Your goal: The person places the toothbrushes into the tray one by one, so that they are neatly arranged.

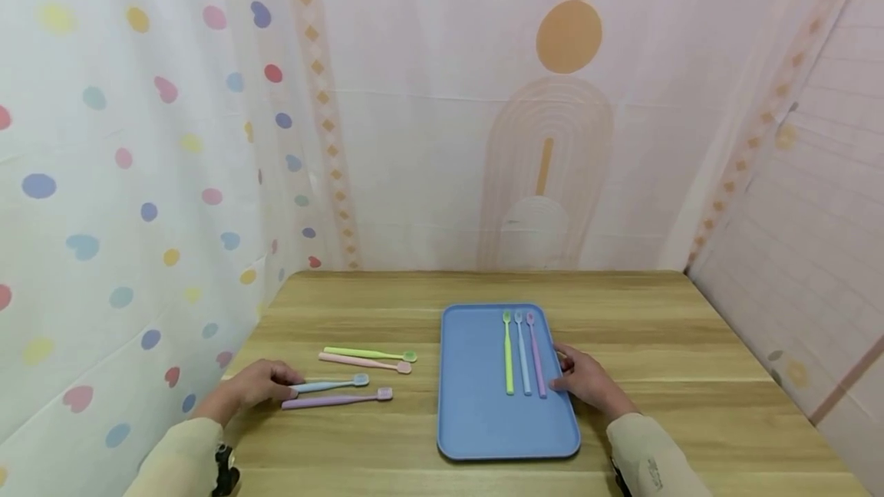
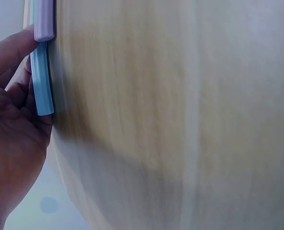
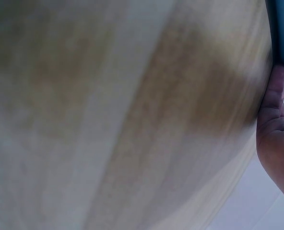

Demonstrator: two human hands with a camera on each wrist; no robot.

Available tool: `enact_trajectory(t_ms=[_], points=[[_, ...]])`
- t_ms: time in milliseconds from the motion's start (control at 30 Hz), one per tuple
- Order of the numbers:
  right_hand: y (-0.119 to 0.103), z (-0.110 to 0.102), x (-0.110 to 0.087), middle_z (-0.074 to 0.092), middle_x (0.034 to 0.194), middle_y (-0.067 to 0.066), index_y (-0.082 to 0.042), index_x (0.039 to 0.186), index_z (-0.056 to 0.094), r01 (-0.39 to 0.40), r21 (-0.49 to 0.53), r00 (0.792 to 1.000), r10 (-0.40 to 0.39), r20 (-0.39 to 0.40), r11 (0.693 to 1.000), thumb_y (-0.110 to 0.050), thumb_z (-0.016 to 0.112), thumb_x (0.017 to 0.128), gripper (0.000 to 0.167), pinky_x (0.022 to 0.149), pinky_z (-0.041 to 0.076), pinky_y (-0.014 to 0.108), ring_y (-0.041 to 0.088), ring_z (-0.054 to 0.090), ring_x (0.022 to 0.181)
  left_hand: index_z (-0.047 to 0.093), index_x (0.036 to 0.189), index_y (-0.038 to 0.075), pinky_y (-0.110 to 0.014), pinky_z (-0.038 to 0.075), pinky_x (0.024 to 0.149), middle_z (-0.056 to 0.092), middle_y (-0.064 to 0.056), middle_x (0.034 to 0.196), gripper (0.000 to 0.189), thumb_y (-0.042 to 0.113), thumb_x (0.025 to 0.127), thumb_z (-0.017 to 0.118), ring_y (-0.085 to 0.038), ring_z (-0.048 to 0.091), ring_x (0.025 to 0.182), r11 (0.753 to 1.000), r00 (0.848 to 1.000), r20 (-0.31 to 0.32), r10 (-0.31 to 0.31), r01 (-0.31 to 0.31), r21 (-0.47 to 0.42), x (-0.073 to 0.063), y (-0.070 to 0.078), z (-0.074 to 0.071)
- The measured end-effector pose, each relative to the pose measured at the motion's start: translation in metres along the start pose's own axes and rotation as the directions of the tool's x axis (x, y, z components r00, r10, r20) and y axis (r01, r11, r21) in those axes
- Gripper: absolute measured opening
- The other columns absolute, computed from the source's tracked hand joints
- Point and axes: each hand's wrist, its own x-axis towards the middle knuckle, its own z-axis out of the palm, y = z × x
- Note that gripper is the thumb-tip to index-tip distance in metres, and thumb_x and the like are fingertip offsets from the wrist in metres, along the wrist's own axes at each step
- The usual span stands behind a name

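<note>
On the left of the table, my left hand [image 1: 254, 384] pinches the handle end of a blue toothbrush [image 1: 330, 385]. In the left wrist view the blue handle [image 2: 42, 84] lies between thumb and fingers. A purple toothbrush [image 1: 334, 401] lies just nearer to me, its handle [image 2: 44, 21] close to the thumb. Beyond them lie a green toothbrush [image 1: 369, 353] and a pink toothbrush [image 1: 362, 363]. My right hand [image 1: 587, 380] grips the right edge of a blue tray [image 1: 473, 405], the thumb at its rim.
Inside the tray, along its right side, a green toothbrush [image 1: 509, 359], a blue toothbrush [image 1: 523, 359] and a purple toothbrush [image 1: 536, 359] lie side by side, heads away from me. Patterned curtains [image 1: 414, 159] hang behind and beside the wooden table [image 1: 642, 313].
</note>
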Motion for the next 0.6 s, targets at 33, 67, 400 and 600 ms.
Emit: enact_trajectory(t_ms=[33, 67, 400, 600], points=[[0.0, 0.0, 0.0, 0.057, 0.093, 0.011, 0.007, 0.144, 0.043, -0.001, 0.001, 1.0, 0.001, 0.0, 1.0, 0.004, 0.076, 0.081, 0.071, 0.074, 0.049, 0.036, 0.023, 0.053, 0.082, 0.074, 0.104, -0.001, -0.027, 0.047, 0.071, 0.067, -0.015, 0.107, 0.02, 0.009, 0.087, 0.074, -0.02, 0.059, 0.092, 1.0, 1.0, -0.001, 0.001, -0.001, -0.001, 0.0, 0.001, 0.0], [0.0, 0.0, 0.0, 0.057, 0.094, 0.011, 0.007, 0.144, 0.043, -0.001, 0.001, 1.0, 0.001, 0.001, 1.0, 0.003, 0.076, 0.081, 0.071, 0.074, 0.049, 0.037, 0.023, 0.053, 0.082, 0.075, 0.102, -0.001, -0.027, 0.047, 0.07, 0.067, -0.015, 0.106, 0.018, 0.009, 0.087, 0.074, -0.019, 0.058, 0.09, 1.0, 1.0, 0.0, 0.007, -0.007, 0.0, 0.0, 0.002, 0.0], [0.001, -0.001, 0.0, 0.056, 0.095, 0.011, 0.007, 0.145, 0.043, -0.018, -0.002, 1.0, 0.018, 0.004, 1.0, 0.002, 0.076, 0.081, 0.072, 0.076, 0.048, 0.037, 0.024, 0.052, 0.085, 0.074, 0.101, -0.001, -0.025, 0.047, 0.072, 0.07, -0.015, 0.105, 0.018, 0.009, 0.087, 0.074, -0.015, 0.059, 0.09, 0.999, 1.0, -0.01, 0.025, -0.025, 0.024, 0.001, 0.003, -0.004], [0.002, 0.0, 0.002, 0.056, 0.099, 0.012, 0.006, 0.146, 0.042, -0.02, 0.006, 1.0, 0.02, 0.011, 1.0, 0.002, 0.075, 0.082, 0.071, 0.078, 0.049, 0.038, 0.024, 0.053, 0.087, 0.072, 0.103, 0.001, -0.027, 0.047, 0.073, 0.069, -0.007, 0.093, 0.017, 0.012, 0.09, 0.071, -0.014, 0.057, 0.083, 1.0, 0.999, -0.038, 0.023, -0.023, 0.006, 0.002, 0.012, -0.009]])
